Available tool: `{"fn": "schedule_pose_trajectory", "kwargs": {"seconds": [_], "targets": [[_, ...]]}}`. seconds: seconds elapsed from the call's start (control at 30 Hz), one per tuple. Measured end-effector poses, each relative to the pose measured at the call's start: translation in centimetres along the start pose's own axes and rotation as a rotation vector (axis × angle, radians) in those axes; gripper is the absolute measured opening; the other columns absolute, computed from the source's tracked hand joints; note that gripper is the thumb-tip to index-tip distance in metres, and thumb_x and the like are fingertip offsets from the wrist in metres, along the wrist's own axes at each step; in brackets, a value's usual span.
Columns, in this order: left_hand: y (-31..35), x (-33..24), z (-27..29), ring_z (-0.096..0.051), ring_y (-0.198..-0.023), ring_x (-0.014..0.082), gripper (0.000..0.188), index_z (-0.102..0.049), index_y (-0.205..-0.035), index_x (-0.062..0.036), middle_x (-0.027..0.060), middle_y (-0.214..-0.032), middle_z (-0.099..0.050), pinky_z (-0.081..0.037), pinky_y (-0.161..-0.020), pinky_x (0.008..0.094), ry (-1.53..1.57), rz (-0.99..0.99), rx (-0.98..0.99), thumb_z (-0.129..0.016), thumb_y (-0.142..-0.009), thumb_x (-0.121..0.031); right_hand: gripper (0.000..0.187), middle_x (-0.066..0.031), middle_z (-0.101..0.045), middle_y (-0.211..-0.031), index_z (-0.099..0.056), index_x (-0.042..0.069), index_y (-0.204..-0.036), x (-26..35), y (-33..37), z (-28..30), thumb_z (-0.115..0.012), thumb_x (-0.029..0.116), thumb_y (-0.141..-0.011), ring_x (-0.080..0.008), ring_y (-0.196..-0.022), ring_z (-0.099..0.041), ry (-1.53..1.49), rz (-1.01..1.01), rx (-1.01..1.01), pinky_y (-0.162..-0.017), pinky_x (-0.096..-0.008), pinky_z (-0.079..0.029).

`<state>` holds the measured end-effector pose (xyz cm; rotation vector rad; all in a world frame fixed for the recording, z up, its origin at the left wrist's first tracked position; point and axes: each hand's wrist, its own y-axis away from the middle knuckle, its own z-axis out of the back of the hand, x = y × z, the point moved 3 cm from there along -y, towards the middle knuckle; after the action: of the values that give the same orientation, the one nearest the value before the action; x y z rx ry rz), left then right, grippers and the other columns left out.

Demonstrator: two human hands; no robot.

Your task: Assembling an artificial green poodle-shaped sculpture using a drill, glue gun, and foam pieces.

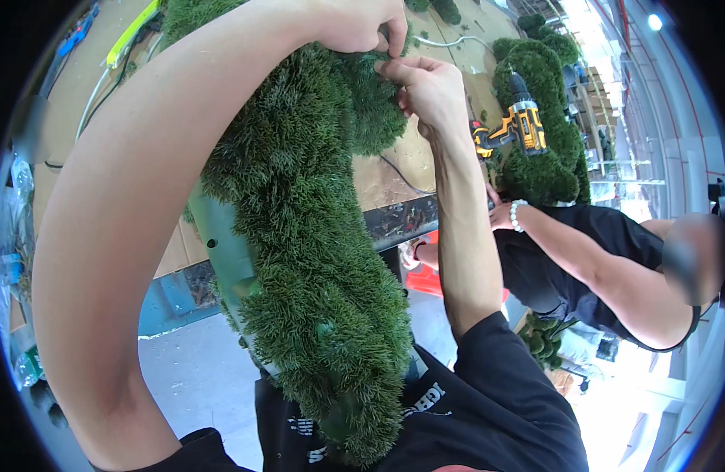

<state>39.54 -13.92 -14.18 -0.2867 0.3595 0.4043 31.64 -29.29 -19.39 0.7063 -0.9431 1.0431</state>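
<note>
A long piece of artificial green foliage point(299, 197) stretches from the worktable down against my black shirt. Along its left side shows a smooth green plastic base point(221, 244) with a small dark hole. At the far end, my left hand point(362, 25) is closed with its fingers bent down over the foliage. My right hand point(429, 88) meets it there in a pinch, thumb and forefinger at the edge of the greenery. Whatever sits between the fingertips of either hand is too small and hidden to name.
A yellow-and-black cordless drill point(528, 126) lies on the right by more foliage pieces point(539, 79). A co-worker's hand with a white bead bracelet point(518, 215) rests near the table edge point(402, 220). White cable point(457, 39) and a yellow-green strip point(130, 35) lie farther back.
</note>
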Motion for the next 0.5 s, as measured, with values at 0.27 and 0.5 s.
{"fn": "schedule_pose_trajectory", "kwargs": {"seconds": [0.27, 0.5], "targets": [[-0.7, -0.8, 0.5, -0.059, -0.121, 0.0376, 0.015, -0.081, -0.100, -0.0098, 0.0177, -0.128, -0.065, -0.048, -0.101, 0.0456, -0.049, 0.092, 0.075, -0.072, -0.088, -0.009, 0.026, -0.0044, -0.058, -0.060, -0.068, 0.003, -0.078, 0.5, -1.0, 0.8, -0.083, 0.024, -0.079, -0.0095, -0.048, -0.053, 0.280, -0.076, 0.080, -0.043, -0.0283, -0.037], [-1.6, -0.5, -0.2, -0.054, -0.134, 0.0389, 0.017, -0.080, -0.102, -0.0081, 0.0242, -0.137, -0.062, -0.042, -0.112, 0.0476, -0.131, 0.043, -0.036, -0.073, -0.087, -0.009, 0.034, -0.0098, -0.057, -0.054, -0.060, -0.002, -0.061, -0.2, -2.2, 0.8, -0.079, 0.019, -0.081, -0.0192, -0.047, -0.056, -0.021, -0.059, 0.084, -0.043, -0.0368, -0.039]]}}
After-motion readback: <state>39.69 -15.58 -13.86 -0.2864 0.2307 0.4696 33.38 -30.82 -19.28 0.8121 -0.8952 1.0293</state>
